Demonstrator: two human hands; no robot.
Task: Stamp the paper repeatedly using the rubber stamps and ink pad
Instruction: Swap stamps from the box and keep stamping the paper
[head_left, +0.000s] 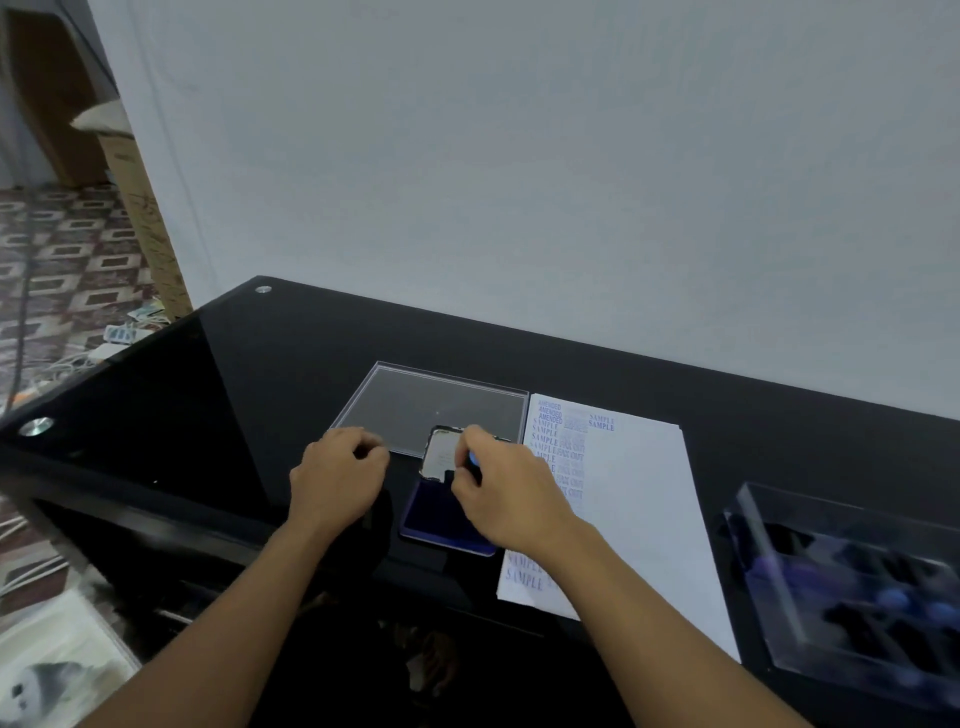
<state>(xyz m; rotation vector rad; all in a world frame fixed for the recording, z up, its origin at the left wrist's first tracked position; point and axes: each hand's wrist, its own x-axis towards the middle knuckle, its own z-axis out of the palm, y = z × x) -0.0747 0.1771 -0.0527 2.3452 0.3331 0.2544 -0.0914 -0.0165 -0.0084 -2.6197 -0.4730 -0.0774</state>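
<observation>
The paper (634, 493) bears blue stamped words: "AMENDED" repeated at its far left corner, "SAMPLE" beside and below that, "SAMPLE" again at its near left corner. Others are too blurred to read.

left hand (337, 479) curled, right hand (511, 493) pinching

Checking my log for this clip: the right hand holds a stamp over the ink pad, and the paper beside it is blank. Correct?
Not quite. The paper is not blank: the head view shows blue prints, SAMPLE and AMENDED among them, down its left side. The rest stands: the right hand holds a stamp over the ink pad.
</observation>
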